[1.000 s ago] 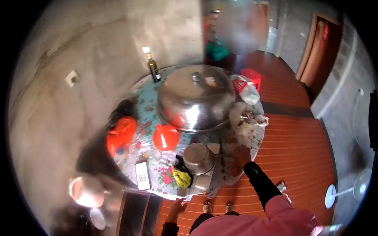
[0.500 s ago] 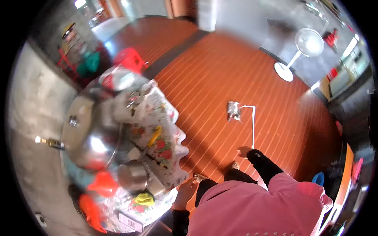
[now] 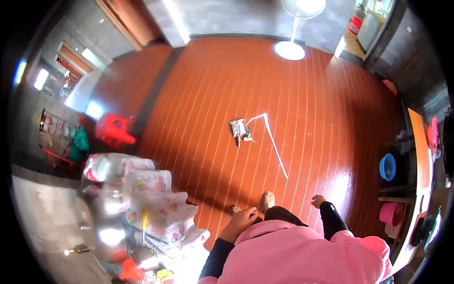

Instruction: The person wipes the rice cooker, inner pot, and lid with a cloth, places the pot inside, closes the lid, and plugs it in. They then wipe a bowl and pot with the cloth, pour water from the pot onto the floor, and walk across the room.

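My left hand (image 3: 239, 224) hangs low in front of the pink top (image 3: 302, 253), beside my leg. Its fingers are loosely bent and slightly apart, with nothing visible in them. Off to the right, my right hand (image 3: 318, 201) is held out above the floor, small in view, fingers loosely curled and holding nothing visible. Ahead on the reddish-brown floor (image 3: 213, 90) lies a silvery crumpled object (image 3: 239, 131). A white strip or cord (image 3: 275, 146) runs from it toward my feet, bending once. Neither hand touches them.
At lower left stands a table with a flowered cloth (image 3: 163, 208), a large metal pot (image 3: 111, 236) and an orange-red item (image 3: 131, 270). Further off are a red stool (image 3: 115, 130) and a white fan (image 3: 290, 50). Blue (image 3: 388, 167) and pink (image 3: 391, 214) basins stand right.
The view has turned and moved; the table now sits lower left and the silvery object further left. My right hand is farther from the white strip, its fingers more curled.
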`<state>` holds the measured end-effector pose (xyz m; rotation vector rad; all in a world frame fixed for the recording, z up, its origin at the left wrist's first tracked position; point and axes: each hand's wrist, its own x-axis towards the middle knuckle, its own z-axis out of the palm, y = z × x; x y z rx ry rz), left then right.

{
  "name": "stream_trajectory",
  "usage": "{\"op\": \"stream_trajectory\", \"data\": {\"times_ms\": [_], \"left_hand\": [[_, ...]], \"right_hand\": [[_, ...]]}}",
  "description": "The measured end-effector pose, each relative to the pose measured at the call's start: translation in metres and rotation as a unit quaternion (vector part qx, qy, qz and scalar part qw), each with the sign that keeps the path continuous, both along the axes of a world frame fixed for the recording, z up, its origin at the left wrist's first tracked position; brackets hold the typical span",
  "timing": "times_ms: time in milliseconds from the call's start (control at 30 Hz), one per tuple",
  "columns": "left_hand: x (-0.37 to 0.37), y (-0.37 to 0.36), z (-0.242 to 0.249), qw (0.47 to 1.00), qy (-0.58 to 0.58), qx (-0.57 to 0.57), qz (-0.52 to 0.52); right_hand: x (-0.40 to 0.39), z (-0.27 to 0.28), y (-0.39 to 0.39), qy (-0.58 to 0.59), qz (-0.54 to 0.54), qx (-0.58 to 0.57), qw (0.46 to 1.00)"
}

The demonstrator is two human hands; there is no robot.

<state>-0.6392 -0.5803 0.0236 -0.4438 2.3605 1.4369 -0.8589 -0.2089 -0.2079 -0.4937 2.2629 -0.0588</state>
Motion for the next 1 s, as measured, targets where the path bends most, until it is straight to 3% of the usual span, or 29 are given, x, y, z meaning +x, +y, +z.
{"op": "stream_trajectory", "data": {"times_ms": [67,233,300,333,400,467,533,633,733,800,867,900,933,1000], "left_hand": [[-0.026,0.009,-0.009,1.000,-0.001,0.019,-0.022],[-0.082,-0.004,-0.003,0.995,0.008,0.001,-0.101],[-0.107,-0.021,0.006,0.994,-0.046,0.079,-0.050],[-0.123,-0.030,0.014,0.993,-0.043,0.079,-0.074],[-0.161,-0.050,0.033,0.986,0.089,0.135,-0.050],[-0.209,-0.065,0.060,0.981,0.136,0.080,-0.111],[-0.262,-0.060,0.126,0.970,0.154,0.096,-0.165],[-0.337,-0.029,0.199,0.871,0.346,0.124,-0.327],[-0.389,0.020,0.264,0.720,0.457,0.249,-0.459],[-0.413,0.061,0.287,0.614,0.520,0.337,-0.490],[-0.422,0.110,0.306,0.564,0.529,0.426,-0.469],[-0.422,0.135,0.314,0.551,0.532,0.452,-0.457],[-0.438,0.149,0.319,0.528,0.563,0.434,-0.464],[-0.473,0.182,0.322,0.503,0.588,0.430,-0.465]], "right_hand": [[-0.005,0.009,-0.003,-0.032,0.016,-0.005,0.999],[-0.031,0.011,-0.017,-0.050,-0.070,-0.006,0.996],[-0.038,-0.062,0.005,0.002,0.022,-0.040,0.999],[-0.042,-0.102,0.018,0.033,0.067,-0.055,0.996],[-0.058,-0.042,-0.012,0.023,-0.038,-0.040,0.998],[-0.082,0.032,-0.048,0.016,-0.170,-0.029,0.985],[-0.095,0.042,-0.050,0.026,-0.201,-0.079,0.976],[-0.110,0.073,-0.048,0.035,-0.272,-0.129,0.953],[-0.116,0.026,-0.008,0.060,-0.276,-0.094,0.955],[-0.104,0.031,0.020,0.042,-0.447,-0.177,0.876],[-0.098,0.040,0.044,0.086,-0.396,-0.071,0.912],[-0.097,0.035,0.057,0.042,-0.382,-0.012,0.923],[-0.087,0.000,0.085,-0.004,-0.361,0.047,0.931],[-0.041,-0.123,0.170,-0.002,-0.199,0.044,0.979]]}}
